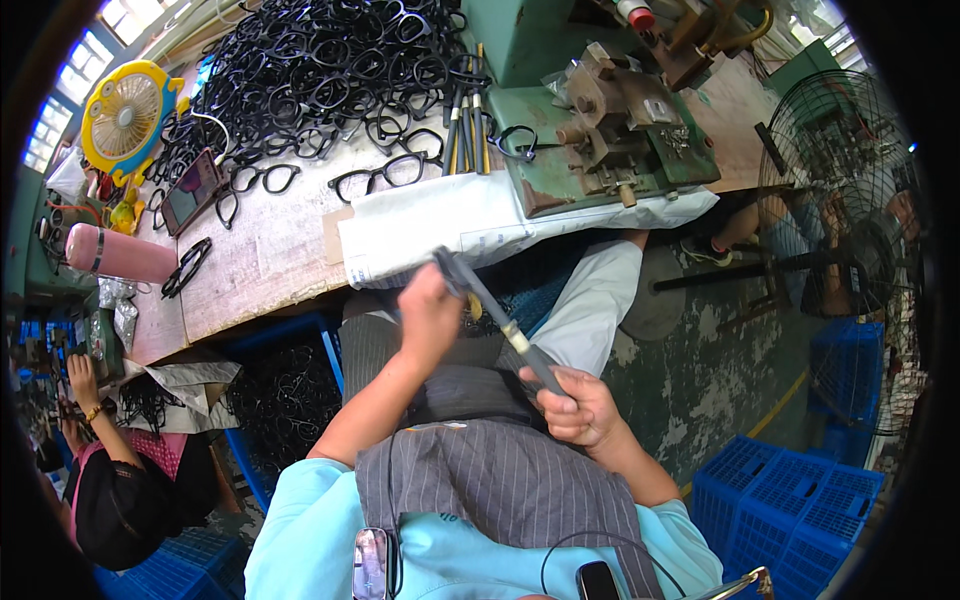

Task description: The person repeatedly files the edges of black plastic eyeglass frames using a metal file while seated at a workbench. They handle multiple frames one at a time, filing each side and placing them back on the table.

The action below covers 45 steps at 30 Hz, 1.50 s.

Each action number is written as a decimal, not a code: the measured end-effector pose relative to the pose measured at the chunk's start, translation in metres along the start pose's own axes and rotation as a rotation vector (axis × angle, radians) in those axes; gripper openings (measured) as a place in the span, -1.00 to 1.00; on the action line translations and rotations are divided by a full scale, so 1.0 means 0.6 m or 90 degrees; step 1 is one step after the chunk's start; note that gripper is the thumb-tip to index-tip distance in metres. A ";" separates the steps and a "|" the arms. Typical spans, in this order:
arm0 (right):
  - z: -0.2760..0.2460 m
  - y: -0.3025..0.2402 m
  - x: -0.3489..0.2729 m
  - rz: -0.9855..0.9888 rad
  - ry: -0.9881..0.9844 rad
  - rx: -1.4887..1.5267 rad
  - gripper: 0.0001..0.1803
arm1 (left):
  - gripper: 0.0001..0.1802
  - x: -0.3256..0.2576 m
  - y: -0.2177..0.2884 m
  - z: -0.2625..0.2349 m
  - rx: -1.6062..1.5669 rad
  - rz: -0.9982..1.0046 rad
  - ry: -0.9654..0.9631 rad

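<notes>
My right hand (583,408) is closed round the lower end of a long dark-grey rod-shaped hand tool (490,305) with a pale band round it. The tool slants up and left across my lap to my left hand (430,312). That hand is closed too, its fingers bent by a small dark piece at the tool's upper end; what it is I cannot make out. Above my hands, white sheeting (430,225) hangs over the bench edge. On the bench beyond lie loose black eyeglass frames (385,178) and several dark and yellow sticks (467,135).
A big heap of black frames (330,70) covers the back of the bench (260,245). A green machine (620,140) stands at right. Left are a yellow fan (125,118), phone (192,195) and pink bottle (120,254). Blue crates (780,510) sit lower right; a co-worker (130,470) is lower left.
</notes>
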State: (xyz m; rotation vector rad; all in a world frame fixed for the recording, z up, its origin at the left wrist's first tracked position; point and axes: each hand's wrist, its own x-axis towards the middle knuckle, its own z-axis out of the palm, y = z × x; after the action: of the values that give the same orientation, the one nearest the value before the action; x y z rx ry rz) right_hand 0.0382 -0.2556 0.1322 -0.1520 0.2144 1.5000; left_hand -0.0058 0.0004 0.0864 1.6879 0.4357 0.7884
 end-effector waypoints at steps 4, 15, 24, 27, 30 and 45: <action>0.016 -0.004 -0.031 -0.035 -0.084 -0.061 -0.53 | -0.88 0.028 -0.020 -0.031 -0.208 -0.266 0.094; -0.023 0.013 0.000 -0.132 0.208 -0.179 -0.62 | -0.58 -0.044 0.023 0.044 -0.565 -0.472 -0.153; -0.028 -0.002 -0.026 -0.070 0.079 -0.019 -0.57 | -0.84 -0.032 -0.005 0.052 -0.444 -0.364 -0.232; -0.033 -0.001 -0.023 -0.075 0.078 -0.041 -0.58 | -0.88 -0.032 -0.009 0.049 -0.316 -0.345 -0.225; -0.039 0.003 -0.020 -0.063 0.099 -0.056 -0.62 | -0.96 -0.039 -0.032 0.040 -0.199 -0.344 -0.202; -0.027 0.003 -0.051 -0.012 0.117 -0.180 -0.62 | -0.79 0.010 -0.096 -0.039 0.246 -0.040 -0.039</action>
State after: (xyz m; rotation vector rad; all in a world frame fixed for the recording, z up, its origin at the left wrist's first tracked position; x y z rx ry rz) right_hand 0.0340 -0.2890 0.1238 -0.5185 0.1465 1.4934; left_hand -0.0112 0.0365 0.0355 2.0391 0.6250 0.6309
